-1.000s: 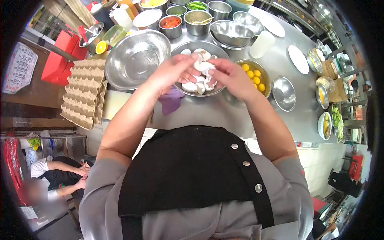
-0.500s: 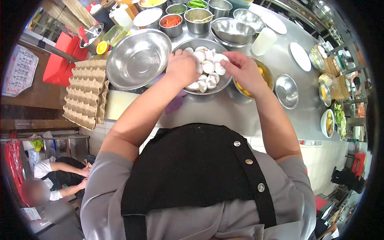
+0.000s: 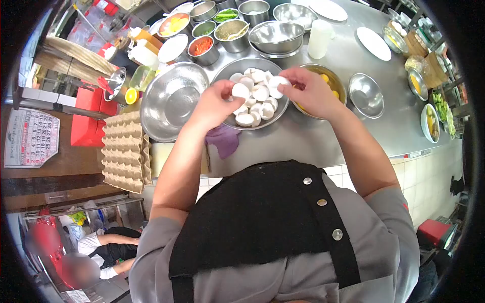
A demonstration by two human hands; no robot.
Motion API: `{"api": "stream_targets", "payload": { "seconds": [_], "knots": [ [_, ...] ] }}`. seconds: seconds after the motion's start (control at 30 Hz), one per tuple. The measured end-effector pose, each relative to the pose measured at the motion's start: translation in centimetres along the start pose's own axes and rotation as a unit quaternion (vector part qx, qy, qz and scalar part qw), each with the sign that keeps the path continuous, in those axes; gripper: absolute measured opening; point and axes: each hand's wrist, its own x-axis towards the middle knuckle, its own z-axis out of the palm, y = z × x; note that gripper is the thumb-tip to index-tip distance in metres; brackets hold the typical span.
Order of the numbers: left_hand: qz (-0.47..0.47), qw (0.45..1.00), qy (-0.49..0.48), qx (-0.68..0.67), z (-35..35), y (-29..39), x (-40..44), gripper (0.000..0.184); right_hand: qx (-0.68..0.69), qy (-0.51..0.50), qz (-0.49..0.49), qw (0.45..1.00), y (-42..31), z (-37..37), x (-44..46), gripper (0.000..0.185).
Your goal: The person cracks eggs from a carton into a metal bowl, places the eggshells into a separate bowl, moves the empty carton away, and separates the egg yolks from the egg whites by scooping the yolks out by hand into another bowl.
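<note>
A metal bowl [image 3: 230, 118] full of white eggshells [image 3: 260, 93] sits in front of me. At its left side my left hand [image 3: 218, 106] pinches an eggshell [image 3: 241, 91]. My right hand [image 3: 310, 93] holds another eggshell [image 3: 278, 87] between thumb and fingers above the bowl's right rim. Behind and below my right hand is a bowl with yolks [image 3: 335, 94], partly hidden by the hand. To the left stands a perforated metal colander [image 3: 174, 101], and a purple cloth [image 3: 224, 140] lies at the near side of the shell bowl.
Stacked egg cartons [image 3: 124, 151] are at the left. An empty metal bowl [image 3: 366, 95] stands right of the yolks. Metal containers, one with orange shreds [image 3: 203, 46], and a white bottle [image 3: 319, 39] stand behind. A person [image 3: 108, 247] sits at the lower left.
The view has turned and shifted. My hands, together over the shells a second ago, have moved apart. My left hand has lifted from among the shells with one in its fingers.
</note>
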Motion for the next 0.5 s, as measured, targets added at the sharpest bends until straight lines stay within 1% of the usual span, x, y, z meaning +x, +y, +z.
{"api": "stream_targets", "payload": {
  "seconds": [0.03,0.07,0.1,0.13,0.17,0.2,0.23,0.3,0.4,0.5],
  "knots": [
    [-0.006,0.998,-0.013,-0.066,-0.6,-0.2,-0.2,0.043,-0.009,-0.003,-0.011,1.000,-0.1,0.3,-0.1,0.052],
    [-0.012,0.991,-0.024,-0.134,-1.0,-0.7,-0.4,0.044,-0.044,-0.034,-0.017,0.998,-0.4,0.3,-0.4,0.049],
    [-0.017,0.979,-0.036,-0.201,-1.4,-0.7,-0.6,0.046,-0.087,-0.014,-0.084,0.993,-0.4,0.6,-0.4,0.050],
    [-0.007,0.970,-0.042,-0.240,-1.5,-0.7,-0.8,0.049,-0.130,0.007,-0.150,0.980,-0.3,1.0,-0.3,0.051],
    [-0.009,0.962,-0.045,-0.268,-1.7,-0.6,-1.0,0.049,-0.172,0.028,-0.215,0.961,-0.4,1.4,-0.3,0.052],
    [-0.011,0.954,-0.049,-0.296,-1.8,-0.4,-1.2,0.048,-0.154,-0.016,-0.156,0.975,-1.6,1.4,-0.6,0.056],
    [-0.013,0.944,-0.052,-0.325,-1.9,-0.3,-1.4,0.048,-0.121,-0.029,-0.137,0.983,-2.1,1.8,-0.7,0.057],
    [-0.017,0.940,-0.055,-0.338,-1.6,-0.3,-1.8,0.047,-0.054,-0.054,-0.095,0.993,-3.0,2.7,-0.6,0.059],
    [-0.035,0.940,-0.065,-0.334,-1.2,-0.2,-1.9,0.045,-0.019,-0.065,-0.089,0.994,-4.6,3.8,-0.6,0.059],
    [-0.038,0.938,-0.073,-0.337,-0.5,-0.2,-2.1,0.043,0.012,-0.072,-0.122,0.990,-4.4,4.6,-0.3,0.060]
  ]
}}
